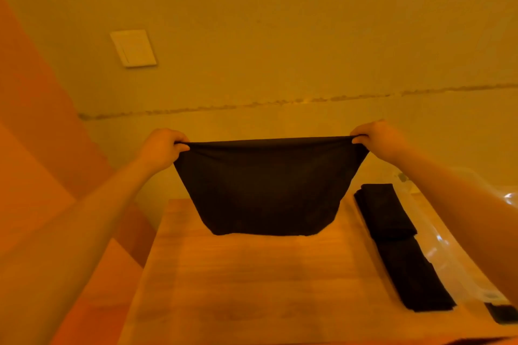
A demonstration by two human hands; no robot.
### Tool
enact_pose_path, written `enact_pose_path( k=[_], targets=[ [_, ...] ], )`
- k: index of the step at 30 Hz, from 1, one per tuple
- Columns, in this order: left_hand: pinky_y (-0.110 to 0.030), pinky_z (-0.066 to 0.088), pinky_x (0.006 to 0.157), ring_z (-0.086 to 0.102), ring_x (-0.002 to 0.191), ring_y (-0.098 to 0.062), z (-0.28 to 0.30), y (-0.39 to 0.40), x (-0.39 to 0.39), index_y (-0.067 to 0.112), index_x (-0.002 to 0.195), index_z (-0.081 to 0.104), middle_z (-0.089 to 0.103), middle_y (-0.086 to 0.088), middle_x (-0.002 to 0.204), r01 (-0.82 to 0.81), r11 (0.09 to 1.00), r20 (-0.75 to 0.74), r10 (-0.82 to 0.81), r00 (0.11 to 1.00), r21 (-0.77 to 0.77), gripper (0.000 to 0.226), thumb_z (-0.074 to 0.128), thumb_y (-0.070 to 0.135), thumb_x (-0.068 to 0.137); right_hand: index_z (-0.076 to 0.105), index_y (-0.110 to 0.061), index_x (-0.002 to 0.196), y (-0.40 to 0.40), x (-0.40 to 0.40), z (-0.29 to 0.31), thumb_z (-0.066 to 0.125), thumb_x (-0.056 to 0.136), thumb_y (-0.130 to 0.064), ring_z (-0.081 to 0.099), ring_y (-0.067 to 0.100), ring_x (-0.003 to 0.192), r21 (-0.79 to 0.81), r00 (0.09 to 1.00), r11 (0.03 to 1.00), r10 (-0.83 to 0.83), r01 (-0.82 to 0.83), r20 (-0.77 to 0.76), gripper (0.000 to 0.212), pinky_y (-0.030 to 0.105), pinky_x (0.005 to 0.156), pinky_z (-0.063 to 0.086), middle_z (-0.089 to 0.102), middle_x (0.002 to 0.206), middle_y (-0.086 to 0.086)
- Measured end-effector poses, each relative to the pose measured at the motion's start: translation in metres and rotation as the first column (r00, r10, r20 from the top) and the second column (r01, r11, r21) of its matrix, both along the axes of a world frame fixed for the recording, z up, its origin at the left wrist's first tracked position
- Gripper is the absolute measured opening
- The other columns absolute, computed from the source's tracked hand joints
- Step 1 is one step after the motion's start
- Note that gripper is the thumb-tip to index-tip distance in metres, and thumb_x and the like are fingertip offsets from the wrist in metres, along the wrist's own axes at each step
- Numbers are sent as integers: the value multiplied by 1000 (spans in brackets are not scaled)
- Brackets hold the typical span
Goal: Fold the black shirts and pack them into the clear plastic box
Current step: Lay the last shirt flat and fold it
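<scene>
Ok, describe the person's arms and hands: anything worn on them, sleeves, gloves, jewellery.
Both forearms are bare as far as the frame shows; no sleeves come into view. The left hand and right hand wear no gloves, and no watch, ring or bracelet shows.

Shirt up in the air, mid-frame, over the table.

The left hand grips the shirt at its upper left corner, the right hand at its upper right, and the cloth hangs between them above the far part of the table. At the right of the frame, two folded shirts lie end to end in the plastic box, which sits at the table's right side. A wall switch sits in the upper left.
</scene>
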State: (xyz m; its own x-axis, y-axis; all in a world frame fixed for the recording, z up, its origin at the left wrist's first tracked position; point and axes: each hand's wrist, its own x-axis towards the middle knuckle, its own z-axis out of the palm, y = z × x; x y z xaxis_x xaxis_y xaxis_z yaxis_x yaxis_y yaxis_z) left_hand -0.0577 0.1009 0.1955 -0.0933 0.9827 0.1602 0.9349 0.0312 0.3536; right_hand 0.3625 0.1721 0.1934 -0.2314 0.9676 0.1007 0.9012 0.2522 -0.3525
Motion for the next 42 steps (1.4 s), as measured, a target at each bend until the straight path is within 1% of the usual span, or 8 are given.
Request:
enact_pose_path(
  k=[12, 19, 22, 26, 31, 33, 38, 42],
  targets=[
    [-32, 38, 76, 59, 95, -34, -4, 66, 6, -2, 101, 68, 67, -19, 102, -69, 977, 69, 56, 996, 204, 19, 53, 4, 91, 65, -2, 111, 74, -2, 9, 48, 95, -8, 57, 34, 103, 114, 997, 993, 8, 1, -78, 24, 33, 80, 40, 65, 111, 17],
    [-40, 48, 73, 65, 79, -37, -78, -1, 15, -3, 87, 71, 69, -20, 84, 113, 941, -28, -110, 994, 318, 14, 61, -8, 78, 70, -1, 99, 25, 27, -51, 58, 88, -2, 65, 34, 85, 167, 999, 986, 39, -32, -36, 17, 30, 70, 41, 70, 95, 17],
    [-34, 54, 62, 69, 70, -27, -133, -50, 17, 6, 87, 73, 71, -12, 83, 195, 959, -136, -169, 976, 204, 36, 75, -18, 61, 75, -5, 87, -16, 41, -108, 71, 75, 5, 70, 30, 73, 120, 991, 984, 134, -135, 17, 17, 37, 68, 53, 73, 83, 13],
    [-21, 50, 47, 67, 54, -12, -198, -112, 22, 19, 73, 73, 72, -1, 70, 306, 952, -148, -306, 940, -20, 35, 75, -7, 51, 74, -9, 93, -86, 53, -180, 73, 69, 9, 70, 29, 77, -138, 991, 983, 130, -123, 39, 30, 23, 72, 48, 72, 87, 14],
    [-14, 40, 86, 57, 109, -8, -248, -172, 36, 21, 120, 62, 62, 4, 121, 180, 858, 7, -202, 979, -481, 30, 46, 12, 96, 57, -19, 127, -149, 55, -225, 46, 97, -19, 54, 21, 117, -523, 971, 851, 160, -44, 179, 31, 22, 94, 36, 59, 128, 6],
    [-13, 40, 82, 57, 102, -7, -247, -178, 40, 21, 118, 63, 62, 5, 116, 166, 781, 57, -165, 985, -602, 27, 47, 18, 97, 52, -19, 131, -161, 52, -225, 43, 99, -20, 51, 13, 120, -614, 958, 789, 197, -30, 207, 33, 13, 94, 32, 55, 133, 0],
    [-14, 37, 53, 49, 57, -2, -227, -168, 39, 39, 67, 55, 56, 11, 66, 190, 731, 165, -107, 980, -655, 32, 56, 18, 92, 60, -14, 122, -165, 55, -214, 49, 96, -17, 58, 13, 97, -609, 983, 793, 94, 20, 155, 28, 6, 68, 35, 63, 119, 6],
    [-16, 46, 60, 58, 67, -5, -213, -132, 33, 34, 75, 66, 65, 7, 74, 187, 741, 164, -105, 981, -645, 25, 57, 18, 92, 60, -10, 121, -137, 47, -205, 52, 94, -15, 58, 22, 108, -579, 993, 814, 38, 32, 109, 29, 12, 76, 35, 63, 118, 10]
  ],
)
